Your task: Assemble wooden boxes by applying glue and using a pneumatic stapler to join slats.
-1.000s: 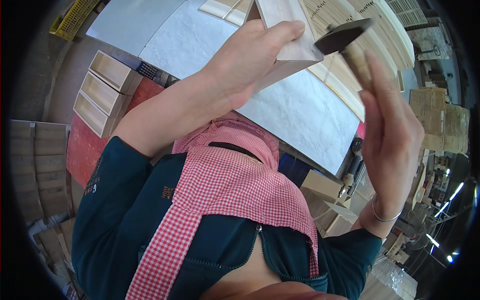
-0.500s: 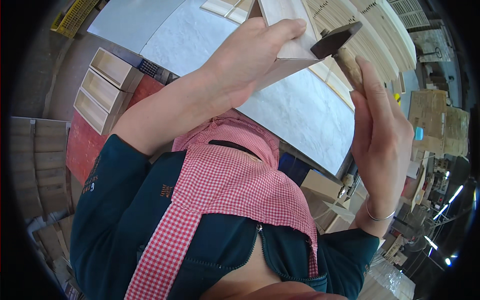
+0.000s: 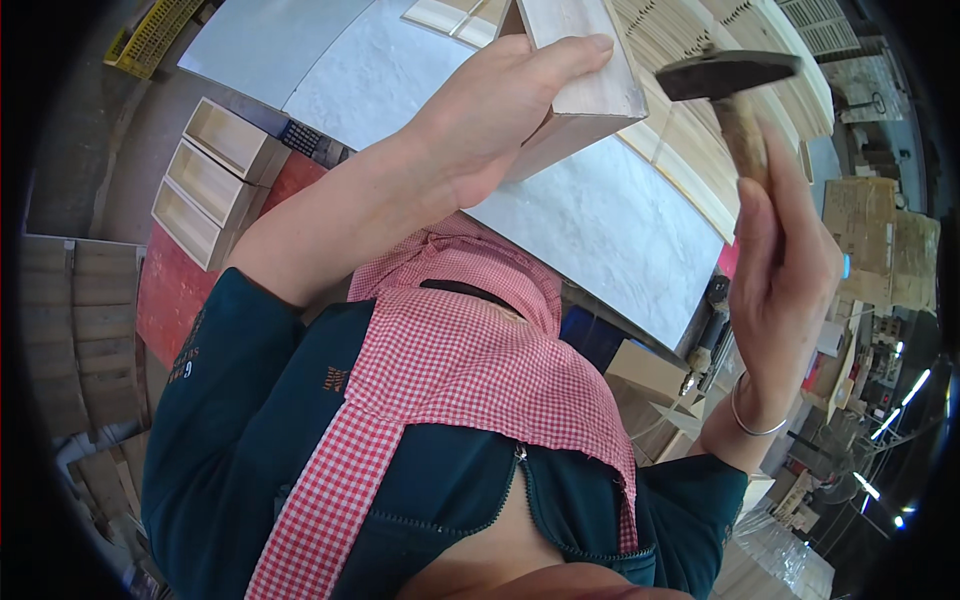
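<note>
My left hand (image 3: 500, 115) grips a pale wooden box (image 3: 590, 125) by its edge, the thumb lying along the top face. The box is tilted with one corner toward the right, and its upper part runs out of the picture. My right hand (image 3: 785, 235) is closed around the wooden handle of a hammer (image 3: 730, 78). The dark metal head is raised to the right of the box corner, apart from it. Part of the handle is hidden inside my fingers.
A marble-patterned tabletop (image 3: 610, 235) lies beneath the box. Stacked wooden strips (image 3: 690, 150) cover its far right. Small open wooden boxes (image 3: 205, 185) stand on a red surface (image 3: 180, 305) at left. A power tool (image 3: 705, 350) hangs by the table's right edge; cardboard boxes (image 3: 860, 235) are farther right.
The hammer was touching or very near the box corner; it has moved away to the right with my right hand. My left hand and the box have hardly moved.
</note>
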The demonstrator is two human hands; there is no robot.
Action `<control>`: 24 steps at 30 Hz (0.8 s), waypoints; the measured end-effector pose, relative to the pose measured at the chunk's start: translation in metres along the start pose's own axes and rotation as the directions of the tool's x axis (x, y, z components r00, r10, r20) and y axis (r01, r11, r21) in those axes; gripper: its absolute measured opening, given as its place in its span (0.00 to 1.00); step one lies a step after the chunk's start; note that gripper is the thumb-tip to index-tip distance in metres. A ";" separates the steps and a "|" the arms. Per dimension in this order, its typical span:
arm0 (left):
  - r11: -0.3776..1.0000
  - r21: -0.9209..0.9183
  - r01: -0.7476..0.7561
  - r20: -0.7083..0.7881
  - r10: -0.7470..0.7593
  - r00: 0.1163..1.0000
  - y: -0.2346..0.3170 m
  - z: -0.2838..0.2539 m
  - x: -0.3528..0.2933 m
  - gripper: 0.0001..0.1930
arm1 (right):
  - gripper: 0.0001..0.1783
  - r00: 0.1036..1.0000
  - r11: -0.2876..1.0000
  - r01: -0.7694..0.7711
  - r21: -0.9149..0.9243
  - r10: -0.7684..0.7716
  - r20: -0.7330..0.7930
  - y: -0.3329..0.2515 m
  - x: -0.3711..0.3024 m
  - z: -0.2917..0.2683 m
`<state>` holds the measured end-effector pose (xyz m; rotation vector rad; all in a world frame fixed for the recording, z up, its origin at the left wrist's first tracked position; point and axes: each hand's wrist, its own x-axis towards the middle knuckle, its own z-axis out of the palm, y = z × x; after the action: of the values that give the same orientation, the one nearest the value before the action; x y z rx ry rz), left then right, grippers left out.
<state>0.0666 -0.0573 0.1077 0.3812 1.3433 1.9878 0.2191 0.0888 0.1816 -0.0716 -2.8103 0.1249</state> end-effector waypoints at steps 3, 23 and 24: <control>0.996 -0.067 0.057 -0.077 -0.062 0.995 0.006 0.011 0.000 0.27 | 0.20 0.992 0.997 -0.019 0.074 0.028 -0.126 -0.001 -0.009 0.007; 0.985 -0.147 0.087 0.043 -0.082 0.996 -0.017 -0.002 0.017 0.29 | 0.20 1.000 0.999 0.007 -0.046 -0.006 0.021 -0.028 -0.011 0.016; 0.986 -0.140 0.087 0.050 -0.080 0.996 -0.015 -0.001 0.015 0.29 | 0.20 1.000 0.999 0.001 -0.047 0.000 0.014 -0.025 -0.013 0.016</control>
<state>0.0611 -0.0443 0.0917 0.2956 1.1639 1.9798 0.2252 0.0615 0.1651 -0.0816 -2.8270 0.0601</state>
